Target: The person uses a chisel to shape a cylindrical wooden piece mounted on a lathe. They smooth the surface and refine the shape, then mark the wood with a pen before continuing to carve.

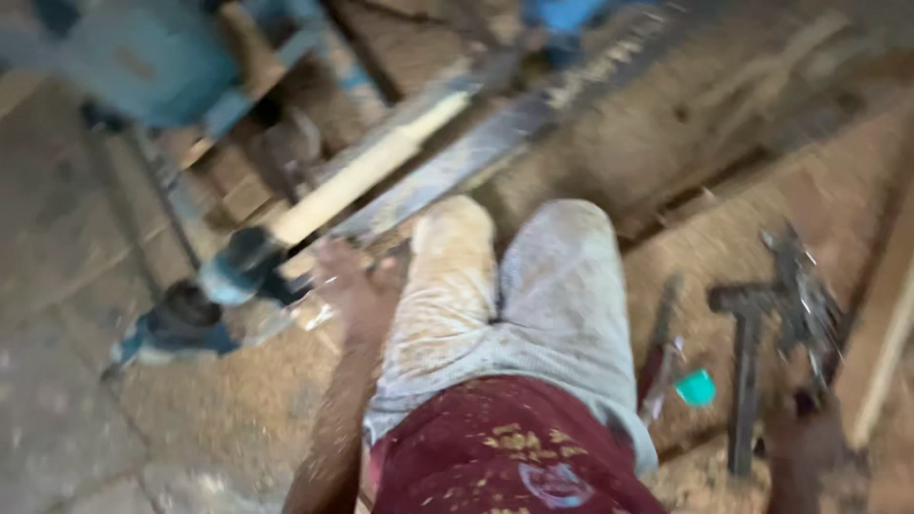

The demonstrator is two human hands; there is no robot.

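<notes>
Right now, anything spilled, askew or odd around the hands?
Yes. Sawdust covers the floor and dusts the person's shorts. Tools lie scattered on it at the right: a hammer and a small teal cap. The left hand sits by the pale wooden piece on the lathe. The picture is blurred.

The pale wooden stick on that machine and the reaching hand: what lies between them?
In the head view, a long grey metal bar runs between the pale stick and the left hand. The blur hides whether the hand touches it.
</notes>
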